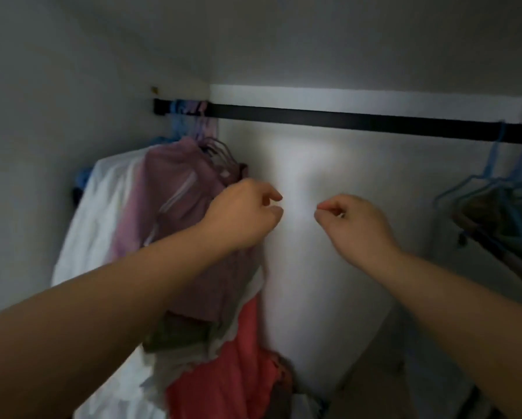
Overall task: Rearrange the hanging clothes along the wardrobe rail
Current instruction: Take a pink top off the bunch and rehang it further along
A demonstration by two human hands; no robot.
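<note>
Both hands are up in the middle of the wardrobe with nothing in them. The left hand (244, 211) has its fingers loosely curled, thumb and forefinger slightly apart, hovering right in front of the mauve garment (181, 207); can't tell if it actually touches the fabric. The right hand (353, 222) is loosely curled too, fingertips near the thumb, out in open air.

Between them there's a wide bare stretch of black rail (329, 119) and white back wall (329, 267), so plenty of room there.

The clothes are bunched at both ends: white garment (102, 213), mauve and a red garment (241, 373) crammed left on purple and blue hangers (193, 116), and blue hangers (495, 176) with dark clothes far right.
</note>
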